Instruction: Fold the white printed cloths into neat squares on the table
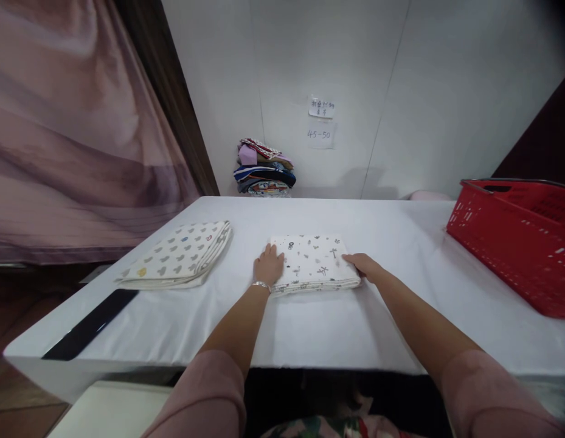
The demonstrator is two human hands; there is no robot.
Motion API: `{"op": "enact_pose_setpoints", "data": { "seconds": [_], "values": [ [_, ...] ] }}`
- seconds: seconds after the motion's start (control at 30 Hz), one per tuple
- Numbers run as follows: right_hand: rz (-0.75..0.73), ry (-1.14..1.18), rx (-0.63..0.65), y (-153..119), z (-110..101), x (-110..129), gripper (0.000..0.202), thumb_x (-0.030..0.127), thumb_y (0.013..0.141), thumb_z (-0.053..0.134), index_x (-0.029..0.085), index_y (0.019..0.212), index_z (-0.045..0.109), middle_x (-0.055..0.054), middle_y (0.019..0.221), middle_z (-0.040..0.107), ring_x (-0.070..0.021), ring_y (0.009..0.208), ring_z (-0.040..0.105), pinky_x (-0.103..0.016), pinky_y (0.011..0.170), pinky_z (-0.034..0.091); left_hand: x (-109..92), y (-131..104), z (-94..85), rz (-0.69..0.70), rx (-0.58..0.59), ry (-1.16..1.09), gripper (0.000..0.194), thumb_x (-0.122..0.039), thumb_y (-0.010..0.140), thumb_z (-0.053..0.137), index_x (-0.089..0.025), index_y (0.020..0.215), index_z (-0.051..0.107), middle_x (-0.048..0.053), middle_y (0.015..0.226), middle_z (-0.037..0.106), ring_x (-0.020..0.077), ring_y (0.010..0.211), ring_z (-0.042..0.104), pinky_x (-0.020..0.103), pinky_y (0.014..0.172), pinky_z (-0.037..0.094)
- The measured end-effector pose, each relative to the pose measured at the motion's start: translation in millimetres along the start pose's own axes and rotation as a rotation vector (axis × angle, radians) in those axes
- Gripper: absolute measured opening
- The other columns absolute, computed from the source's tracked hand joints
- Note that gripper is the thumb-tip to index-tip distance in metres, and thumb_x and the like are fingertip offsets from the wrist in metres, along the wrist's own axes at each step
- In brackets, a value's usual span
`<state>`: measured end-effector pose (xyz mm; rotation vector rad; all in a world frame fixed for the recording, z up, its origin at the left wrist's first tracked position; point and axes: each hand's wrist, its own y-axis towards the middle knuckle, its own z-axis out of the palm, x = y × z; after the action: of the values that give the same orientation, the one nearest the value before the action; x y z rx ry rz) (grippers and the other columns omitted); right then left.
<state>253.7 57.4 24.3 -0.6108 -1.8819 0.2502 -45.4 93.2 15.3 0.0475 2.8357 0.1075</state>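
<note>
A folded white cloth (309, 258) with small dark plant-like prints lies flat on the table in front of me, its stacked layers showing along the near edge. My left hand (268, 266) rests on its left edge, fingers stretched out over the top; a bracelet circles the wrist. At the right edge, my right hand (362, 265) holds the cloth's side, with the thumb or forefinger on top and the other fingers lower, partly hidden. To the left lies a second folded cloth (177, 252), white with grey shapes and a few coloured ones.
The white-covered table (401, 328) meets a pale wall with two paper notes (321, 134). A stack of folded fabrics (264, 170) sits at the back. On the right stands a red plastic basket (514, 243). A black strip (93, 323) lies at the left front.
</note>
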Motion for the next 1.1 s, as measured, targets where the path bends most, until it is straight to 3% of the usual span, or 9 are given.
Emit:
{"op": "enact_pose_setpoints", "data": {
  "seconds": [0.17,0.43,0.63,0.83,1.1],
  "values": [
    [-0.078,0.038,-0.011,-8.0,5.0,-4.6,0.028,0.038,0.072,0.069,0.015,0.084,0.060,-0.007,0.076,0.066,-0.0161,0.069,0.059,-0.024,0.055,0.043,0.8,-0.4,0.0,0.004,0.002,0.005,0.052,-0.042,0.093,0.026,-0.023,0.140,0.034,0.009,0.153,0.025,0.0258,0.133,0.035,0.045,0.107,0.030],
    [-0.119,0.016,-0.049,-13.8,5.5,-19.4,0.021,0.030,0.067,0.072,0.016,0.069,0.057,-0.001,0.060,0.058,-0.0145,0.061,0.053,-0.023,0.051,0.037,-1.7,-2.8,-2.0,-0.005,0.017,-0.010,0.054,-0.042,0.093,0.027,-0.019,0.140,0.034,0.009,0.153,0.024,0.0250,0.135,0.032,0.044,0.108,0.028],
    [-0.048,0.105,0.055,-12.1,-0.9,-15.0,0.029,0.040,0.068,0.073,0.015,0.075,0.060,-0.003,0.062,0.061,-0.0140,0.058,0.055,-0.024,0.050,0.041,-1.8,-2.7,-2.0,0.006,0.008,-0.001,0.052,-0.041,0.092,0.028,-0.019,0.140,0.035,0.010,0.153,0.025,0.0256,0.134,0.034,0.043,0.108,0.029],
    [0.017,0.162,0.011,9.8,-2.1,2.6,0.030,0.044,0.079,0.063,0.014,0.074,0.058,0.000,0.054,0.053,-0.0117,0.048,0.048,-0.024,0.045,0.040,-3.5,-4.1,-2.0,-0.013,0.020,0.000,0.051,-0.041,0.093,0.029,-0.022,0.140,0.034,0.009,0.153,0.024,0.0252,0.135,0.032,0.043,0.108,0.028],
    [0.044,0.152,-0.066,38.4,9.9,17.4,0.041,0.049,0.071,0.070,0.012,0.086,0.063,-0.009,0.069,0.066,-0.0209,0.071,0.062,-0.029,0.057,0.049,-4.7,-7.7,-3.7,-0.021,0.013,-0.024,0.050,-0.039,0.093,0.029,-0.021,0.139,0.035,0.009,0.153,0.025,0.0251,0.133,0.035,0.043,0.108,0.028]
  ]
}}
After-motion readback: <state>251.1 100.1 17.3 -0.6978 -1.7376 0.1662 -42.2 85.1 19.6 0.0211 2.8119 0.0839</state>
